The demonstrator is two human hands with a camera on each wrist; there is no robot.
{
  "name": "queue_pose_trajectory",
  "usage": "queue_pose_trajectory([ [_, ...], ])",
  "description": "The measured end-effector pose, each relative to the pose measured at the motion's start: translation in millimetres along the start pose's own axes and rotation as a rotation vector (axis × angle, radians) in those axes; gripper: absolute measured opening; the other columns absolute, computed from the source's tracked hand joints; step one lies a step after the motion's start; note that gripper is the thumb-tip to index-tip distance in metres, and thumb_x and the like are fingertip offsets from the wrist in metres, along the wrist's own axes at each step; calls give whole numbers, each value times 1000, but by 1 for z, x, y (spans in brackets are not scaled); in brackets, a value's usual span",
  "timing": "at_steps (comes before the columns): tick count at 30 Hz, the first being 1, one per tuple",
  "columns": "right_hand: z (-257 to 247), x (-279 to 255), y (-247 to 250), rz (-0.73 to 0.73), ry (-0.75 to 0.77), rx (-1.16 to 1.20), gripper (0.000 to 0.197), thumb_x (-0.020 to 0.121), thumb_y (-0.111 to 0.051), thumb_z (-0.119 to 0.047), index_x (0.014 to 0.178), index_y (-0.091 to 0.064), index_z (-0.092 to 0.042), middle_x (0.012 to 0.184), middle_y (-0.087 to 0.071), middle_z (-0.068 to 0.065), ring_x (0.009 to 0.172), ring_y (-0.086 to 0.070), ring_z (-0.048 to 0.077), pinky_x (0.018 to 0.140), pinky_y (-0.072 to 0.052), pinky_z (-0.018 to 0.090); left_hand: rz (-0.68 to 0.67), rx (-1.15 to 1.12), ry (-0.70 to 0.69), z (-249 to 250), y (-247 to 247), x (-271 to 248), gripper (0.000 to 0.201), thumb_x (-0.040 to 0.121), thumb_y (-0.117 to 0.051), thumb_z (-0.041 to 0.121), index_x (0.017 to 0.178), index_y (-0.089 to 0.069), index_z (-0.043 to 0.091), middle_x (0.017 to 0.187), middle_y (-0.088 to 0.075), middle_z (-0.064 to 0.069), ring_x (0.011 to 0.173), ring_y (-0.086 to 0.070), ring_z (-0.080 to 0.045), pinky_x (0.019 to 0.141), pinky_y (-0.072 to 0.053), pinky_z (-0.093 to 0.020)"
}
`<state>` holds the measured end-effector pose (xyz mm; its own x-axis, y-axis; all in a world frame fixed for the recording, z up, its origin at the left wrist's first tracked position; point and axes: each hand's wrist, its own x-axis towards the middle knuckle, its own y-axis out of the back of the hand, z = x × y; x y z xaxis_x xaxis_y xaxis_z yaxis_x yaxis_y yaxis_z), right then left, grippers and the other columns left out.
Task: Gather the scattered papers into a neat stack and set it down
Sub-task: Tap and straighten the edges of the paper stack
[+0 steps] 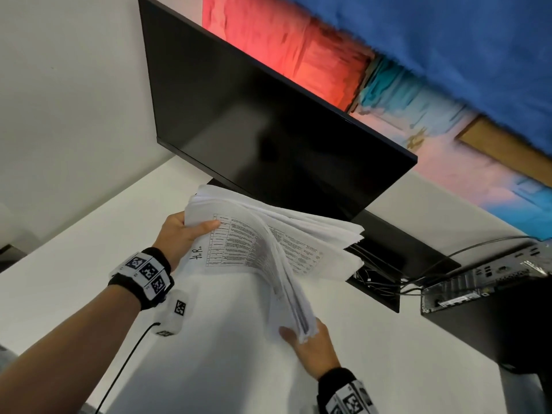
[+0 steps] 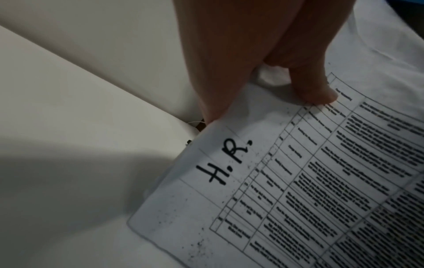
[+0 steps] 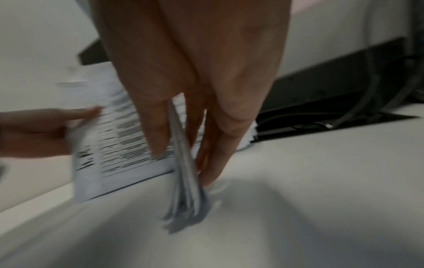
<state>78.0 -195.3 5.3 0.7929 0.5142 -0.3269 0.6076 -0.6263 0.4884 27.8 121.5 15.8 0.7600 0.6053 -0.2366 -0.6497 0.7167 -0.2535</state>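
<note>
Two hands, left hand (image 1: 179,234) and right hand (image 1: 310,351), gripping papers (image 1: 268,234) (fanned), white desk (image 1: 74,264), dark monitor (image 1: 254,115) behind

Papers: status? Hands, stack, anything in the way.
Left hand grips papers at far corner; right hand pinches near corner. Stack splayed, not yet squared. Monitor close behind; desk below.

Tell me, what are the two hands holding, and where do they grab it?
Both hold one bundle of papers. The left hand pinches its far-left corner, thumb on the printed top sheet. The right hand pinches the near edge, which is bent upward.
</note>
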Motion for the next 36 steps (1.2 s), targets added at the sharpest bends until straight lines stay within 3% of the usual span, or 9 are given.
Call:
queue_pose_trajectory([
  [3, 5, 4, 22, -91, -147, 111, 53, 77, -84, -9, 120, -56, -24, 118, -62, 2, 112, -64, 16, 84, -45, 14, -51, 3, 17, 5, 1, 1, 38, 77, -79, 14, 110, -72, -5, 104, -78, -19, 95, -76, -36, 77, -62, -38],
  [5, -1, 6, 33, 29, -6, 88, 80, 73, -81, 8, 123, -45, -43, 131, -45, 1, 110, -58, -2, 90, -48, 12, -90, -1, 28, 10, 2, 1, 39, 77, -78, 13, 110, -72, -7, 105, -77, -20, 94, -76, -36, 74, -63, -36],
  [7, -8, 11, 43, 225, 188, -20, 108, 67, -81, 14, 113, -36, -72, 141, -34, 7, 121, -53, 11, 96, -47, 10, -111, 10, 37, 12, 5, 0, 34, 81, -75, 9, 111, -72, -6, 106, -77, -21, 95, -76, -36, 75, -63, -37],
  [10, -19, 12, 50, 379, 392, -137, 107, 66, -86, 1, 112, -34, -81, 137, -47, 15, 122, -55, 31, 105, -47, 29, -97, 5, 37, 11, 9, 1, 30, 84, -73, 6, 112, -71, -5, 107, -77, -20, 96, -75, -36, 78, -63, -38],
  [14, -29, 4, 42, 488, 493, -481, 93, 52, -93, -2, 121, -51, -48, 136, -46, 8, 126, -46, 31, 96, -49, 61, -34, -26, 26, 7, 12, 2, 30, 84, -74, 7, 112, -72, -4, 107, -77, -20, 96, -75, -36, 78, -63, -39],
  [20, -23, -5, 31, 566, 461, -683, 72, 44, -90, 4, 112, -78, -20, 142, -47, 20, 129, -47, 40, 100, -41, 63, -20, -21, 17, 2, 14, 1, 34, 81, -77, 12, 112, -73, -2, 107, -77, -20, 100, -73, -40, 90, -58, -50],
  [26, -7, 1, 28, 554, 492, -302, 74, 58, -79, 20, 119, -72, -21, 162, -26, 8, 148, -33, 27, 109, -44, 51, -34, -16, -8, 2, 14, 1, 47, 71, -82, 22, 110, -73, -1, 105, -78, -18, 97, -74, -39, 85, -59, -46],
  [31, -8, 8, 31, 469, 444, -49, 85, 70, -84, 5, 120, -58, -59, 164, -23, -8, 149, -32, 9, 112, -44, 37, -51, -27, -6, 3, 14, 1, 51, 67, -83, 24, 110, -73, -1, 105, -78, -19, 97, -74, -39, 84, -60, -46],
  [36, -18, 12, 46, 396, 320, 373, 59, 72, -79, 15, 111, -59, -24, 147, -51, 0, 137, -48, 15, 97, -47, 12, -52, -26, -10, 3, 13, 0, 54, 65, -83, 25, 111, -73, -1, 105, -78, -17, 97, -75, -38, 80, -61, -43],
])
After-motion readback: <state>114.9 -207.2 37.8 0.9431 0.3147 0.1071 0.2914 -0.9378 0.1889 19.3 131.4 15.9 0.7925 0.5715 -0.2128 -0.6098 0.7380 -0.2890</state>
